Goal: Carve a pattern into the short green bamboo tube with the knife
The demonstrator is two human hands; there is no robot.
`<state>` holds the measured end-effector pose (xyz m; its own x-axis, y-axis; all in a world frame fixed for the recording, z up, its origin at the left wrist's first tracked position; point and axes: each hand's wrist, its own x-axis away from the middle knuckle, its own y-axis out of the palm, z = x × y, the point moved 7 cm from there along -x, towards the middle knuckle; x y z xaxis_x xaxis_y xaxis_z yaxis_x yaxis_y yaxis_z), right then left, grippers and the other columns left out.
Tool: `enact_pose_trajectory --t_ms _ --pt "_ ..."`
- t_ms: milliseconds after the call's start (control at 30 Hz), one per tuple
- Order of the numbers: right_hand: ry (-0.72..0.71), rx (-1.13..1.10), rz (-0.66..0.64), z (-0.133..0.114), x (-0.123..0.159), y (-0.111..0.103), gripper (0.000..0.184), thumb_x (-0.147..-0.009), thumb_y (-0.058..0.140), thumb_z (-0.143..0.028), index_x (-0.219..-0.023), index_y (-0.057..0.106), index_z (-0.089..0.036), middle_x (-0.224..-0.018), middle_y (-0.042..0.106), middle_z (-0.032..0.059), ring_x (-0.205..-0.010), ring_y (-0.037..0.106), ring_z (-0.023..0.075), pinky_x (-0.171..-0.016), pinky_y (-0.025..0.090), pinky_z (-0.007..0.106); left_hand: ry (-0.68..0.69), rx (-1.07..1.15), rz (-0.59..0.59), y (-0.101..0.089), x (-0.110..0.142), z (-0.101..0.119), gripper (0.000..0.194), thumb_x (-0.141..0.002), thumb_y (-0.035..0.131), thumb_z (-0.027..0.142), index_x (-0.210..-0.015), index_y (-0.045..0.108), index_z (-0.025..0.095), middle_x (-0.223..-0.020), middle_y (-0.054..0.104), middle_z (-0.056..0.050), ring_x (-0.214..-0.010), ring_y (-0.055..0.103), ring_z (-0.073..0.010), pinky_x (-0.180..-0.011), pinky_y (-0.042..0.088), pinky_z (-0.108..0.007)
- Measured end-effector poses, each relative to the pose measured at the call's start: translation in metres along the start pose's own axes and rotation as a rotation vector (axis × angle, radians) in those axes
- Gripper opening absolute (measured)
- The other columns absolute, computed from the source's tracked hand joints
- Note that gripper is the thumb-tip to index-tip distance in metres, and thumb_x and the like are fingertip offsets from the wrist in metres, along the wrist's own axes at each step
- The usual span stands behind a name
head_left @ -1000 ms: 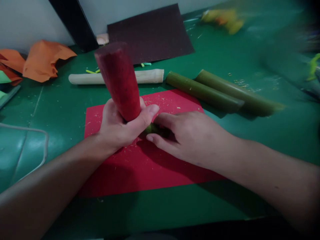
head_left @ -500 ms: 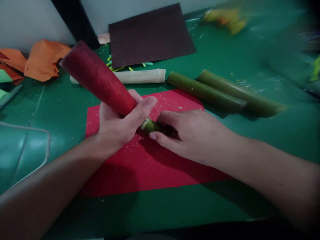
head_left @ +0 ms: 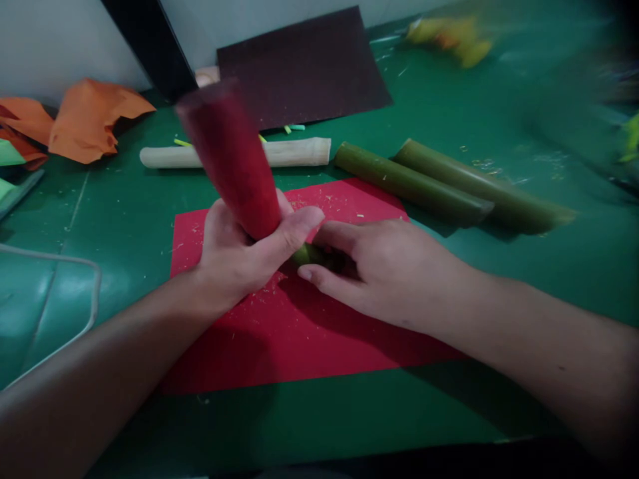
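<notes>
My left hand point(head_left: 249, 253) is closed around the lower end of a thick red cylinder point(head_left: 234, 159), which leans up and away to the left. The cylinder's lower end is hidden in the palm. Close beside it, my right hand point(head_left: 384, 266) pinches a short green bamboo piece point(head_left: 309, 255), mostly covered by the fingers. Whether the bamboo and the red cylinder touch or join, I cannot tell. Both hands are over a red sheet point(head_left: 259, 352) strewn with small pale shavings.
Behind the sheet lie a pale peeled bamboo stick point(head_left: 299, 152) and two green bamboo tubes point(head_left: 414, 183) point(head_left: 479, 186). A dark sheet point(head_left: 309, 73) rests near the wall. Crumpled orange paper point(head_left: 90, 120) and a white cord point(head_left: 94, 286) are at left on the green table point(head_left: 309, 412).
The upper end of the red cylinder has swung to the right and stands steeper. My left hand has turned slightly and shifted right. My right hand stays in place.
</notes>
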<state>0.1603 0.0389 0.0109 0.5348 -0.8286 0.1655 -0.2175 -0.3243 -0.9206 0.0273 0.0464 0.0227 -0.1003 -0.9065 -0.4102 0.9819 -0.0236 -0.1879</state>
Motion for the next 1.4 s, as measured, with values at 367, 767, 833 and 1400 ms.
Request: enact_pose_trajectory --t_ms 367,767,833,1400 --pt "-0.075 -0.002 0.063 0.001 0.001 -0.009 0.025 -0.085 0.065 -0.045 -0.089 0.072 -0.021 -0.078 0.071 0.0033 -0.066 0.059 0.0184 -0.058 0.034 0.028 0.060 -0.182 0.181 -0.021 -0.008 0.022 0.041 -0.089 0.072 0.049 -0.062 0.062 0.021 -0.058 0.056 0.003 -0.051 0.050 -0.0071 -0.049 0.041 -0.029" --pt "-0.281 -0.036 0.252 0.004 -0.001 -0.018 0.024 -0.079 0.065 -0.025 -0.098 0.079 -0.022 -0.103 0.069 0.0099 -0.097 0.065 0.0281 -0.084 0.053 0.040 -0.216 0.047 -0.112 -0.011 -0.012 0.000 0.040 -0.085 0.076 0.045 -0.058 0.065 0.018 -0.048 0.053 0.002 -0.039 0.043 -0.0055 -0.033 0.032 -0.019" --pt "-0.286 -0.056 0.256 0.004 -0.001 -0.017 0.026 -0.079 0.064 -0.024 -0.100 0.079 -0.021 -0.108 0.069 0.0107 -0.100 0.065 0.0283 -0.088 0.053 0.041 -0.224 0.085 -0.159 -0.006 -0.010 -0.002 0.038 -0.084 0.077 0.046 -0.060 0.066 0.018 -0.050 0.054 0.002 -0.040 0.043 -0.0058 -0.036 0.036 -0.020" --pt "-0.403 -0.221 0.181 -0.003 0.002 -0.013 0.022 -0.088 0.066 -0.023 -0.108 0.072 -0.019 -0.111 0.069 0.0100 -0.106 0.062 0.0252 -0.094 0.051 0.039 -0.246 0.179 -0.249 0.005 -0.007 -0.001 0.041 -0.079 0.081 0.047 -0.057 0.065 0.017 -0.047 0.053 0.001 -0.039 0.045 -0.0070 -0.034 0.033 -0.022"
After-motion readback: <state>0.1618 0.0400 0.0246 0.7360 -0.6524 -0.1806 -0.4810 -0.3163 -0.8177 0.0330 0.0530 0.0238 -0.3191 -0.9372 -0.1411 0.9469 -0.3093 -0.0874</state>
